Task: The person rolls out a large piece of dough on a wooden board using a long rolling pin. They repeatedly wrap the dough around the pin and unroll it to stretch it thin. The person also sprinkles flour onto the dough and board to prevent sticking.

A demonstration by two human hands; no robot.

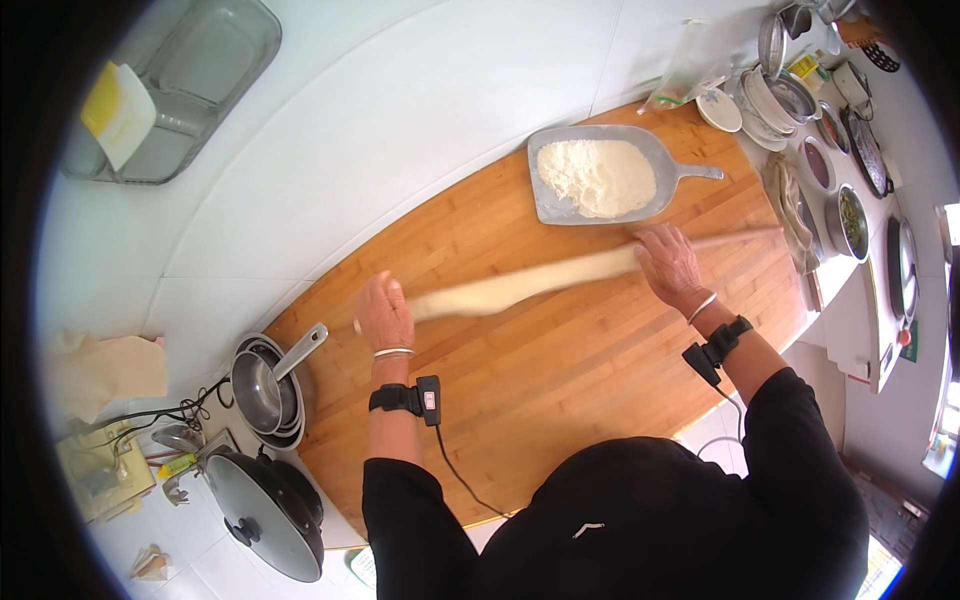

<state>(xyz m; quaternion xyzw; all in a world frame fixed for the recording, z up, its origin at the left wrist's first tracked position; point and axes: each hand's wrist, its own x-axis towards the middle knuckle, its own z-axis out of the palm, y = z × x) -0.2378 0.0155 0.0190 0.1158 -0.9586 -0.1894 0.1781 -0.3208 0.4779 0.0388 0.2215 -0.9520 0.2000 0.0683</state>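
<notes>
A long strip of pale dough (517, 285), blurred, stretches between my two hands above the wooden board (540, 390); it appears wrapped around a long thin rolling pin (739, 237). The pin's bare length shows beyond my right hand and reaches the board's right side. My left hand (385, 309) is curled over the left end, and a small pale tip shows beside it. At the dough's right end, my right hand (670, 264) lies over the pin with its fingers bent. The undersides of both hands are hidden.
Behind the dough lies a grey scoop (551, 210) of flour (600, 176). Nested metal pans (259, 390) stand at the board's left, near a lidded wok (266, 517). On the right are a cloth (787, 214), a bowl of chopped greens (850, 225) and stacked bowls (765, 105).
</notes>
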